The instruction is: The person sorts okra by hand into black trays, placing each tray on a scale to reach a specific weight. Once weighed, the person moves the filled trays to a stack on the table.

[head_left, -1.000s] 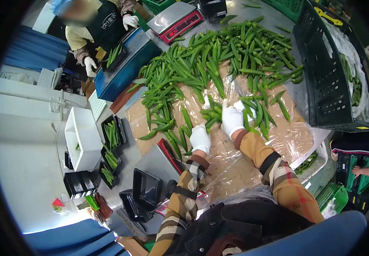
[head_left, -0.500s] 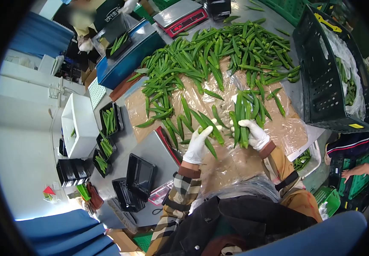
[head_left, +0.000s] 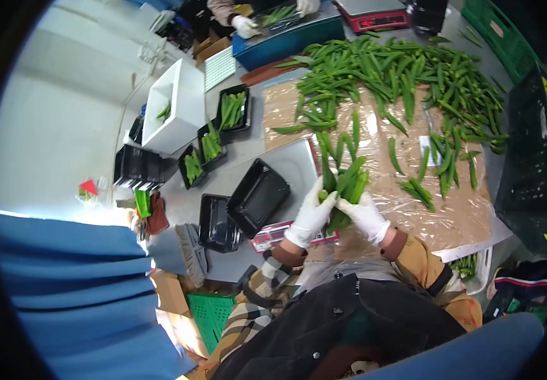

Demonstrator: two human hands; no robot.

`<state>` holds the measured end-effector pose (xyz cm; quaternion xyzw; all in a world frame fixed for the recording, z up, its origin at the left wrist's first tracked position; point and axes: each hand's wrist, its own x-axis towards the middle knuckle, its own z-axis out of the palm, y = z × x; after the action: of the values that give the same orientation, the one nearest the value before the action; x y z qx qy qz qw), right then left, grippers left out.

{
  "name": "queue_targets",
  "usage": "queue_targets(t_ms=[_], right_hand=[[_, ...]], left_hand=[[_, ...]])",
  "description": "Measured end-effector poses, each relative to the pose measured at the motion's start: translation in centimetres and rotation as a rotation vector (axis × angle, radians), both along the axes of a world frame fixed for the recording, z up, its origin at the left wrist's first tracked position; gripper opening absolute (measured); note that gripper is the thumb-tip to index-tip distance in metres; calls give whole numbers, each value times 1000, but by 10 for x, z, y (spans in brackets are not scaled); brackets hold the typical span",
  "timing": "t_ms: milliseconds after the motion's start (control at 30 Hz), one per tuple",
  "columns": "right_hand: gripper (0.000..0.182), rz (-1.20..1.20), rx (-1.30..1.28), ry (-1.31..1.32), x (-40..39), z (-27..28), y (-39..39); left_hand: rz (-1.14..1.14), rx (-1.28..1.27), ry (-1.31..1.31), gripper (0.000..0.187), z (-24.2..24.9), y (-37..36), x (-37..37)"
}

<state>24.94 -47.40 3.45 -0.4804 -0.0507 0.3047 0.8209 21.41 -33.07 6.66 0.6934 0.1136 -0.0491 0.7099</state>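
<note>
Both of my white-gloved hands are together in front of me, closed around okra pods (head_left: 351,182). My left hand (head_left: 311,216) grips pods from the left, and my right hand (head_left: 366,219) presses against the bunch from the right. The pods point mostly up and away from me; some stick out below between the hands. Under and left of the hands lies a scale (head_left: 292,155) with a steel top. Beyond, a big heap of okra (head_left: 400,76) covers the far part of the plastic-covered cardboard (head_left: 375,126). A few loose pods (head_left: 418,192) lie right of my hands.
Two black trays (head_left: 259,197) without pods sit left of my hands. Black trays holding okra (head_left: 232,109) stand farther left, beside a white foam box (head_left: 175,104). A dark crate (head_left: 530,171) is at right. Across the table, a co-worker's gloved hands (head_left: 246,26) handle a tray.
My hands have come together, bringing their okra into one bunch, and now sit near the scale. A few pods lie on the cardboard at right. The head view has turned left.
</note>
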Motion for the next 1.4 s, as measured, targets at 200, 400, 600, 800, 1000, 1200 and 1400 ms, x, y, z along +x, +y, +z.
queue_targets(t_ms=[200, 400, 600, 800, 1000, 1200, 1400], right_hand=[[32, 143, 105, 27, -25, 39, 125], [76, 310, -85, 1, -29, 9, 170], [35, 144, -107, 141, -8, -10, 43], [25, -221, -625, -166, -32, -155, -85], [19, -193, -689, -120, -19, -151, -74], [15, -175, -789, -172, -14, -155, -72], [15, -185, -761, -147, -15, -156, -75]], left_hand=[[20, 214, 58, 50, 86, 114, -33], [5, 292, 199, 57, 51, 199, -48], [107, 333, 90, 55, 46, 225, -78], [591, 253, 178, 39, 34, 255, -144], [818, 136, 135, 35, 4, 248, -180], [773, 440, -80, 33, -16, 232, -158], [670, 671, -195, 29, -17, 199, -90]])
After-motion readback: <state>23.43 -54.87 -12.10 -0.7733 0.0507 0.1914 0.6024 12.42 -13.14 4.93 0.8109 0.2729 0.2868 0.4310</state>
